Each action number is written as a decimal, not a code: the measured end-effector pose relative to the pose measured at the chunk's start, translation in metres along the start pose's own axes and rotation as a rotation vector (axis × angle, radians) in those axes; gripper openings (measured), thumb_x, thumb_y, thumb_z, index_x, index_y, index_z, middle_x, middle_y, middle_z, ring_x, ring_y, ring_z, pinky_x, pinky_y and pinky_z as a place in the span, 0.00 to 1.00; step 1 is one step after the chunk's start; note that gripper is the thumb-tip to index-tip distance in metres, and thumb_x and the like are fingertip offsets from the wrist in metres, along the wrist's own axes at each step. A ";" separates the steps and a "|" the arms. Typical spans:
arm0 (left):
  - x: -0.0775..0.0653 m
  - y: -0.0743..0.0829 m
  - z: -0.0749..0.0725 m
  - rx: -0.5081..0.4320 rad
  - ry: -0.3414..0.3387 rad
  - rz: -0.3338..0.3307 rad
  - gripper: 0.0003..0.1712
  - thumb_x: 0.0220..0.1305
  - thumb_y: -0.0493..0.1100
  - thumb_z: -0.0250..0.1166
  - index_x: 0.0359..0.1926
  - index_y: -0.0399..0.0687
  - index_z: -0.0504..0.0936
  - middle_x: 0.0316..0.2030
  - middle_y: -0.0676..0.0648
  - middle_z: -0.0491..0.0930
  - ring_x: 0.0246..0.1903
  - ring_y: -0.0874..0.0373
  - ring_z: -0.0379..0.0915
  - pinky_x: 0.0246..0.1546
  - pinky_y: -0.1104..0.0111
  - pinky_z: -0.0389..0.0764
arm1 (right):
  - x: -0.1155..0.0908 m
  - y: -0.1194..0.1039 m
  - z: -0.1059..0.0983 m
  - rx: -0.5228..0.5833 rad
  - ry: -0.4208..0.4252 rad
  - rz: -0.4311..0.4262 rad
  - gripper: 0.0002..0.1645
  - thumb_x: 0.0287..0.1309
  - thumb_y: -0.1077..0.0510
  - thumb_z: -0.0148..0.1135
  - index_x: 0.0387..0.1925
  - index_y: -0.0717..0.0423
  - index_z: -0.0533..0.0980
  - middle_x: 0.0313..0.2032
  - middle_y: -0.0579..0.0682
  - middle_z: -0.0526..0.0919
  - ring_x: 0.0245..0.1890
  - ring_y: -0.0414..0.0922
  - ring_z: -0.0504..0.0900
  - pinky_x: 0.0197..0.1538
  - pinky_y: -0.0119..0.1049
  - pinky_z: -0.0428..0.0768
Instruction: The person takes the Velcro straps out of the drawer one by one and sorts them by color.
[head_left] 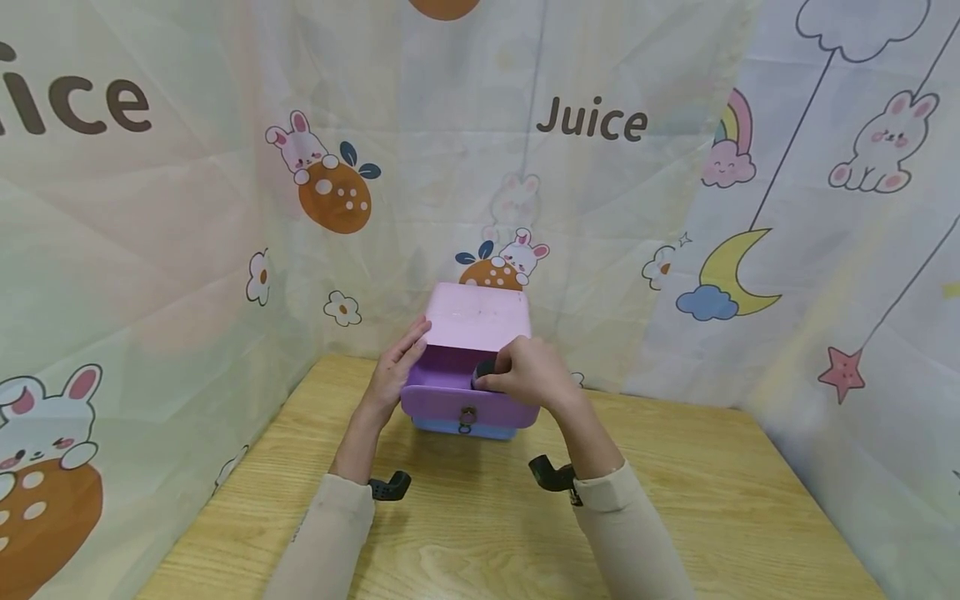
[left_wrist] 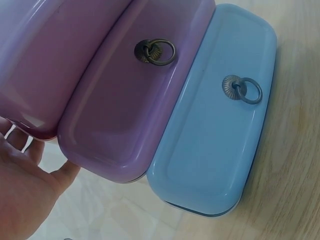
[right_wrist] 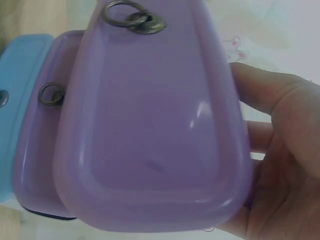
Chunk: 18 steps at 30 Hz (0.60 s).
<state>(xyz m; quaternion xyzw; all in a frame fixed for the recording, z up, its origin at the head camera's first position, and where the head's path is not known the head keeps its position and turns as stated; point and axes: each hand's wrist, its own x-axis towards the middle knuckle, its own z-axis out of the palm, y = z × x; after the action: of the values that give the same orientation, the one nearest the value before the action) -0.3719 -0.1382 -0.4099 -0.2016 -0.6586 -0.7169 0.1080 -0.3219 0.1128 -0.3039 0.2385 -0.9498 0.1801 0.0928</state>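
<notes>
A small chest of drawers with a pink top [head_left: 480, 312] stands on the table. Its uppermost drawer [head_left: 468, 404], purple with a ring pull, is pulled out. Below it are another purple drawer [left_wrist: 135, 95] and a light blue drawer [left_wrist: 215, 115], both pushed in. My left hand [head_left: 392, 371] rests along the chest's left side, fingers fairly straight. Over the open drawer, my right hand [head_left: 528, 372] pinches a small dark object [head_left: 483, 371] near the front rim. Mostly covered by the fingers, its kind cannot be told. From the right wrist, the drawer front hides the fingertips.
The wooden table [head_left: 480, 517] extends in front of the chest and to both sides. Close behind it hangs a printed cloth [head_left: 420, 192] with rabbits and flowers, which also runs along both sides. A black wrist mount [head_left: 551, 475] sticks out inward from the right forearm.
</notes>
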 end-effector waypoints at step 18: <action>0.001 -0.002 -0.001 0.001 0.006 -0.003 0.29 0.81 0.52 0.56 0.77 0.51 0.69 0.82 0.56 0.54 0.82 0.58 0.43 0.83 0.56 0.43 | -0.026 0.013 -0.010 0.300 0.205 -0.013 0.14 0.54 0.51 0.78 0.31 0.55 0.83 0.57 0.57 0.86 0.20 0.40 0.66 0.26 0.35 0.70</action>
<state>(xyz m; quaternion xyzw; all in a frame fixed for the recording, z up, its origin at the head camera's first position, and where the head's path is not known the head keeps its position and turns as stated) -0.3732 -0.1390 -0.4113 -0.1985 -0.6587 -0.7175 0.1091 -0.3048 0.1385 -0.3051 0.2364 -0.8961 0.3427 0.1537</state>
